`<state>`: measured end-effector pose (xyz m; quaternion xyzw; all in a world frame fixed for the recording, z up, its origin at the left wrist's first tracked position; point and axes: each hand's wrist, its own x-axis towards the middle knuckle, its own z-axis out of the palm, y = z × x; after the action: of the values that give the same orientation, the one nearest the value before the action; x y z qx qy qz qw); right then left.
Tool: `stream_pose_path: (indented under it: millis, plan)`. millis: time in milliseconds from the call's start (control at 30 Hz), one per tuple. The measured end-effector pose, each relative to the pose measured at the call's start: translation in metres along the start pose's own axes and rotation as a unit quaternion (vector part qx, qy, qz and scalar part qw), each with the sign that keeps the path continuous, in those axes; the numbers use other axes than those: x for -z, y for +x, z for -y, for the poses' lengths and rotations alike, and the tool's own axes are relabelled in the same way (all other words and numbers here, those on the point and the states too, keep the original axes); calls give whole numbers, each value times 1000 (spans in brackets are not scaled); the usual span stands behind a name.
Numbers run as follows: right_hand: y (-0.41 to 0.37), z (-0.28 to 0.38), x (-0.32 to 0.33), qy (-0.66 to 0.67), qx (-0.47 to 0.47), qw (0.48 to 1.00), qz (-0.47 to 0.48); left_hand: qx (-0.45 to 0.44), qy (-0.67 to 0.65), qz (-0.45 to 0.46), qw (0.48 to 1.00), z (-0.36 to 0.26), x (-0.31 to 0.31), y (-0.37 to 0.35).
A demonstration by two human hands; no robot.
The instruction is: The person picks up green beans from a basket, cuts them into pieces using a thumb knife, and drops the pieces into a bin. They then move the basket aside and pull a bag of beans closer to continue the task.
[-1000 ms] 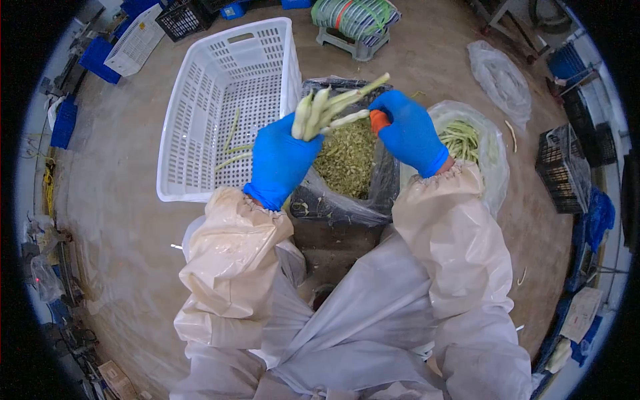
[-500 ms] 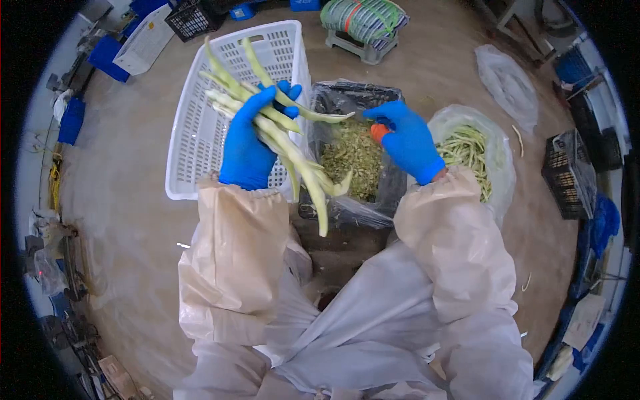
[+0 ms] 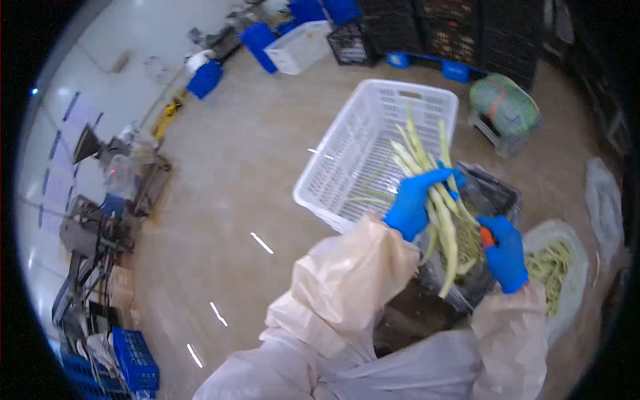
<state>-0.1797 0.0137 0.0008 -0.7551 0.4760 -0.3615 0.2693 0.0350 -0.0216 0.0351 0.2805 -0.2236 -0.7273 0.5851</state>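
My left hand (image 3: 410, 202), in a blue glove, is closed round a bunch of long pale green beans (image 3: 445, 230) between the white basket and the dark crate. Close beside the bunch, my right hand (image 3: 507, 257), also gloved in blue, grips a tool with an orange handle (image 3: 487, 238); its tip is too small to make out. Beneath the hands, the plastic-lined dark crate (image 3: 508, 193) holds chopped green bits (image 3: 472, 248). Several long beans lie inside the white basket (image 3: 327, 170).
On the right stands a clear bag (image 3: 575, 270) with green beans (image 3: 552, 270). A wrapped bundle (image 3: 503, 107) sits on a small stool behind the crate. Stacked black crates (image 3: 447, 30) line the back, and machinery (image 3: 93, 240) stands at the left.
The view has swung left, so basket, crate and hands appear further right. My left hand still holds the beans; my right hand is now closer to the bunch's lower part.
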Motion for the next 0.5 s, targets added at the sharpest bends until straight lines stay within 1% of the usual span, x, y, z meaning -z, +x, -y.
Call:
stream_pose_path:
  millis: [33, 100, 200, 300, 333, 400, 433, 500]
  plan:
    - [-1, 6, 1, 3, -6, 1000, 5, 4, -3, -42, 999, -2, -6, -4]
    - [-5, 11, 9, -7, -31, 999, 17, 14, 49, -97, 994, -4, -4, -3]
    - [-3, 8, 18, -24, 17, 999, -35, -101, 207, -160, 960, 0, -7, -6]
    - [-2, -12, 22, 8, -17, 999, -41, -134, 330, -167, 919, 9, -10, -7]
    - [-3, -9, 23, -22, -2, 999, -37, -187, 429, -133, 874, 20, -1, -4]
    - [-3, 3, 22, -81, 29, 996, -27, -241, 546, -43, 801, 37, -11, -10]
    - [-3, 6, 20, -76, 32, 996, -18, -266, 599, 1, 755, 44, -14, -12]
    - [-4, 10, 12, -62, 39, 997, 5, -272, 608, 86, 741, 63, -10, -8]
